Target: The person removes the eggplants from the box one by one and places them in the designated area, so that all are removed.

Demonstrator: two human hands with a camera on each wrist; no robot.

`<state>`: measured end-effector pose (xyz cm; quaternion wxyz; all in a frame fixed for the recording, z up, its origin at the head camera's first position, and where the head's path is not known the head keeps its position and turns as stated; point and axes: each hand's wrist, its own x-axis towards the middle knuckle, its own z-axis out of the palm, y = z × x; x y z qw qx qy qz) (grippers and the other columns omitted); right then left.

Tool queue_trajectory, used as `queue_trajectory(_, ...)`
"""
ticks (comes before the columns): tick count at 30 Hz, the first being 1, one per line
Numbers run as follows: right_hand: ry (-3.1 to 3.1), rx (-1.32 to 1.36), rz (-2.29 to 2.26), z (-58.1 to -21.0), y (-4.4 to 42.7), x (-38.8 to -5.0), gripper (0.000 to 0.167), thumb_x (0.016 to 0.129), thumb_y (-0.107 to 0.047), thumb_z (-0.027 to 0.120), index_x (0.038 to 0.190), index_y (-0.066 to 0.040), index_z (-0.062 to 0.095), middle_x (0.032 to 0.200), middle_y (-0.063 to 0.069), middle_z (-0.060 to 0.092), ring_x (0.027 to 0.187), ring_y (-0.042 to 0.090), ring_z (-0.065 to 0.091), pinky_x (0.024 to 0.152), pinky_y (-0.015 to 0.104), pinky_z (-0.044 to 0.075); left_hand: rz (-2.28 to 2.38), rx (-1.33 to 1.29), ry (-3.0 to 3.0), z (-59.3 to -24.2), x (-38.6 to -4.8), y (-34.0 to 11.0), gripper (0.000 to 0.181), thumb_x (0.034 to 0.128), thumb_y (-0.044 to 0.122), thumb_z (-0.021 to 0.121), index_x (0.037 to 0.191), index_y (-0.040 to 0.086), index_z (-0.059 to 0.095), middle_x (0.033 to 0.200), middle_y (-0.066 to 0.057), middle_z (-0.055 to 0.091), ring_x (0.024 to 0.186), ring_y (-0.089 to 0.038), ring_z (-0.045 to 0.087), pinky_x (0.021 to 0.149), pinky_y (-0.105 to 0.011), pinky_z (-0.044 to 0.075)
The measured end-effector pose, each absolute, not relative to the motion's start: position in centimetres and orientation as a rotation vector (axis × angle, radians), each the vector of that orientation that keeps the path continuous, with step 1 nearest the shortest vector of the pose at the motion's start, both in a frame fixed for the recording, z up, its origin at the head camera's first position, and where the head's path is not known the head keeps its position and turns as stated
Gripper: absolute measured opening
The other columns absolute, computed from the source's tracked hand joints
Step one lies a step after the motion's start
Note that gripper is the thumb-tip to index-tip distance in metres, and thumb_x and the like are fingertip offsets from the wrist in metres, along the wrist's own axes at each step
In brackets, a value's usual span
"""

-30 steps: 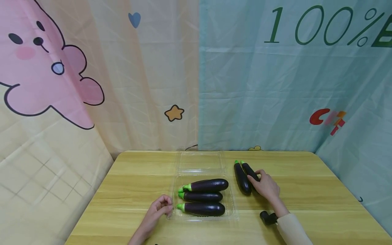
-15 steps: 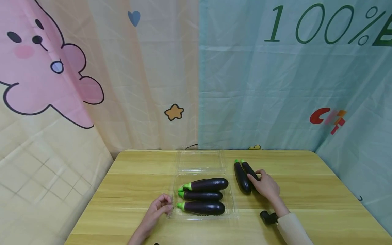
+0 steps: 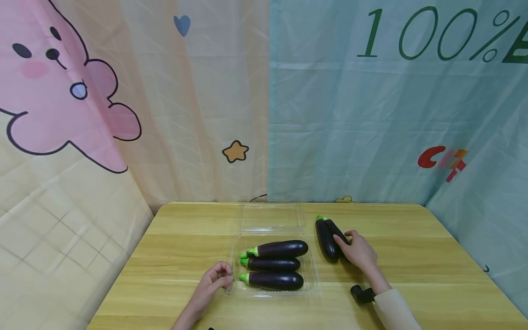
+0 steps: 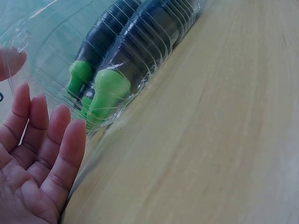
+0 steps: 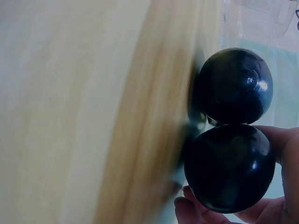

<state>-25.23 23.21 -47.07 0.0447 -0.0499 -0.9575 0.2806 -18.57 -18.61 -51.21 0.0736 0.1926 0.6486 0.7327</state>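
A clear plastic clamshell container (image 3: 310, 277) stands on the table with its lid (image 3: 270, 217) folded back. Several eggplants (image 3: 275, 281) lie crosswise inside, green stems to the left. At the container's left edge, my left hand (image 3: 211, 285) pinches the rim; the left wrist view has the thumb (image 4: 13, 63) on the plastic and the other fingers curled up beside it. My right hand (image 3: 359, 251) grips an eggplant (image 3: 336, 230) on the table, right of the container. Against it lies a second eggplant (image 3: 327, 243). Their rounded dark ends touch in the right wrist view.
The wooden table (image 3: 429, 261) reaches back to a printed curtain (image 3: 350, 114). A black wrist camera (image 3: 361, 294) sits at my right wrist, low over the tabletop.
The stem end of the eggplant in my right hand has swung slightly left, against its neighbour's stem. My left hand and the container stay where they were.
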Motion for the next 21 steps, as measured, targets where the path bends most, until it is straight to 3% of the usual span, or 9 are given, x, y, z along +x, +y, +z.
queue_trajectory(21,-2.920,-0.115,0.870,-46.98,23.28,-25.25,0.075,0.092,-0.055,0.050,0.124,0.013,0.051,0.103,0.025,0.061,0.091,0.039,0.059,0.073,0.051,0.047,2.202,0.589,1.946,-51.21,-18.53,-18.59,0.026,0.0910,0.001,0.052,0.101,-0.019,0.039,0.086,-0.003,0.050,0.074,-0.009,0.051,0.067,-0.022,0.046)
